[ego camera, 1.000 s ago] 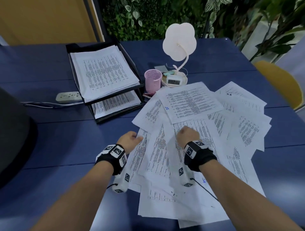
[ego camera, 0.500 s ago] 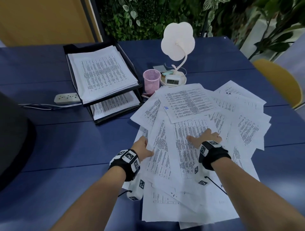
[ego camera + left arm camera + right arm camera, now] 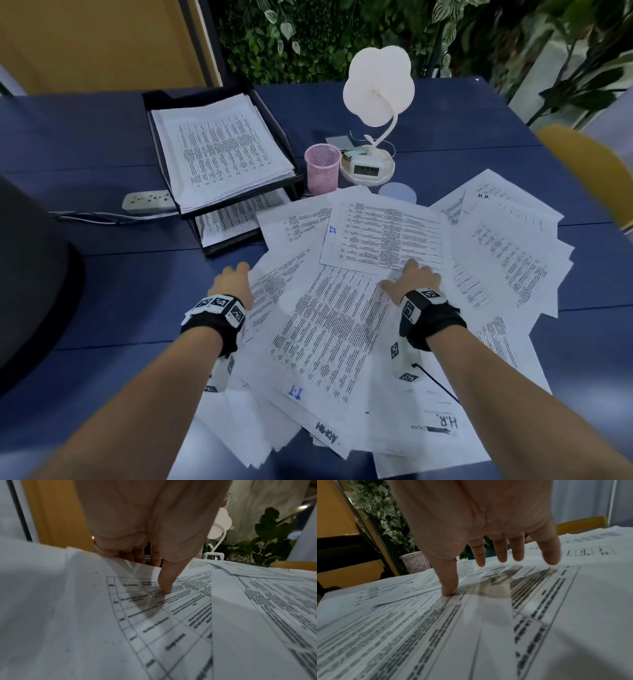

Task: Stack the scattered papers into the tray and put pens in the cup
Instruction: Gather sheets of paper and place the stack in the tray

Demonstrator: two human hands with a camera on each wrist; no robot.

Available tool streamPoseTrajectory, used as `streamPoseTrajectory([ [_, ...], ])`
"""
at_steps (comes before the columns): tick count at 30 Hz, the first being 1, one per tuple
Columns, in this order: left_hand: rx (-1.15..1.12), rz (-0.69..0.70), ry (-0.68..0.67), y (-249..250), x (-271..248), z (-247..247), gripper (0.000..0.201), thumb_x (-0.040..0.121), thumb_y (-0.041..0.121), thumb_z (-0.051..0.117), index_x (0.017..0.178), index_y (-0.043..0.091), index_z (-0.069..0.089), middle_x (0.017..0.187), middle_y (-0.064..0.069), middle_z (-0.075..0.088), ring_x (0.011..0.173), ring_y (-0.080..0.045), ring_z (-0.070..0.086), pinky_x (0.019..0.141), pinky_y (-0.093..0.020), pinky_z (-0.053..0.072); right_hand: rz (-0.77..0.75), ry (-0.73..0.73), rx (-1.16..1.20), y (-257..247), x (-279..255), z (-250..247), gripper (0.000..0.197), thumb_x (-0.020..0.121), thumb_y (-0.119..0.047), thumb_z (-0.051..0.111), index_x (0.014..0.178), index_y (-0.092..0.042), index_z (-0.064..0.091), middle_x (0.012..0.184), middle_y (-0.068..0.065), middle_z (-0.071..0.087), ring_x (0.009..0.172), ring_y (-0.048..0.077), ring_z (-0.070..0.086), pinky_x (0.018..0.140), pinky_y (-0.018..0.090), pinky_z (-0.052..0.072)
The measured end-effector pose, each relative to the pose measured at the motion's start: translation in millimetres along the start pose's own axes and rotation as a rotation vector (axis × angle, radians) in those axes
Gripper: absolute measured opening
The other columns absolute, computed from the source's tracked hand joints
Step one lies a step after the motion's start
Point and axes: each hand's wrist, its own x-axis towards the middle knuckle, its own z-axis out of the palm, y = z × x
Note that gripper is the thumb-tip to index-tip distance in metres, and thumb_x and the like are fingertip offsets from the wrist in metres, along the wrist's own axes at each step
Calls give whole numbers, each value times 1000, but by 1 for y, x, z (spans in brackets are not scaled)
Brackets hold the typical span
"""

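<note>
We see scattered papers fanned across the lower middle of a blue table. The left hand pinches a sheet's left edge, thumb on top, fingers beneath. The right hand, relaxed with fingers spread, presses its thumb on the centre sheets. The black tray, already holding paper, sits upper left, the pink mesh cup just right of it.
</note>
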Motion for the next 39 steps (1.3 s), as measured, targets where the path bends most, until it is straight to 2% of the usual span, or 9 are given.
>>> streamPoseTrajectory([
  [6, -74, 104, 214, 0, -2, 3, 10, 94, 21, 51, 101, 13, 52, 101, -8, 54, 97, -30, 50, 84, -40, 41, -4, -35, -59, -1, 0, 6, 81, 75, -60, 59, 138, -20, 28, 141, 15, 31, 127, 37, 33, 101, 54, 37],
  [13, -673, 194, 199, -8, -4, -12, 14, 91, 23, 57, 81, 16, 50, 67, -1, 53, 58, -16, 43, 57, -29, 40, -236, 140, -19, -22, -6, 4, 71, 76, -55, 63, 133, -26, 33, 140, 6, 35, 130, 29, 34, 101, 54, 34],
  [18, -500, 144, 10, -15, 9, -13, 8, 89, 20, 60, 94, 20, 53, 95, -4, 66, 75, -19, 55, 65, -27, 42, -358, 212, 50, -39, 0, -13, 21, 97, -13, 38, 109, -8, 54, 91, 12, 62, 93, 33, 62, 70, 32, 46],
  [21, -356, 37, -35, -20, 15, -6, 24, 90, 16, 59, 113, 11, 56, 112, -8, 61, 100, -27, 58, 79, -29, 44, -448, 266, 157, -46, -9, -18, 30, 99, -18, 39, 116, -3, 58, 105, 18, 66, 99, 34, 62, 81, 35, 48],
  [26, -429, -49, -132, -33, 21, 9, 27, 99, 26, 43, 112, 5, 56, 114, -15, 58, 110, -34, 55, 82, -31, 41, -690, -123, -139, -50, -22, -5, 37, 96, -32, 47, 128, -17, 57, 139, 11, 49, 120, 32, 53, 105, 38, 41],
  [30, -1056, -291, -256, -32, 22, 6, 65, 98, 53, 26, 120, -1, 53, 116, -18, 58, 106, -33, 56, 78, -31, 42, -754, -291, -105, -46, -21, 10, 19, 81, -27, 64, 97, -23, 73, 137, 3, 54, 130, 29, 45, 104, 38, 43],
  [32, -1155, -350, -290, -30, 23, 2, 75, 90, 64, 35, 122, -3, 51, 114, -17, 59, 95, -29, 58, 76, -31, 43, -808, -351, -90, -47, -24, 21, 13, 76, -26, 71, 87, -22, 76, 134, -9, 56, 141, 17, 28, 115, 40, 23],
  [35, -852, -251, -258, -28, 23, 0, 79, 76, 64, 61, 124, 1, 55, 116, -19, 61, 97, -33, 61, 81, -40, 50, -868, -402, -172, -50, -31, 31, 19, 80, -28, 63, 76, -12, 74, 133, -14, 56, 144, 10, 18, 117, 51, 1],
  [39, -710, -112, -138, -17, 18, 8, 40, 76, 24, 79, 107, 10, 59, 104, -7, 65, 89, -22, 60, 76, -28, 46, -783, -444, -12, -52, -35, 21, 47, 91, -43, 46, 87, -3, 70, 144, -1, 45, 119, 17, 53, 105, 44, 36],
])
